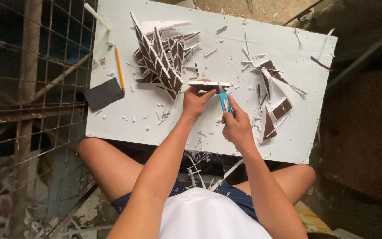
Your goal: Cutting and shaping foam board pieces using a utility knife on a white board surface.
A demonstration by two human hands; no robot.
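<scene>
While left hand [195, 101] pinches foam strip [208, 85], knife [224, 101] in right hand [237, 126] touches it.

Flat white-edged brown strip [208, 85] level above board, blue utility knife [224, 102] upright against it

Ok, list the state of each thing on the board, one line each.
Left hand: gripping the foam piece.
Foam piece: held level above the board.
Right hand: gripping the knife.
Blue utility knife: blade out, against the piece.
Pencil: lying flat.
Cut triangles: piled up.
</scene>
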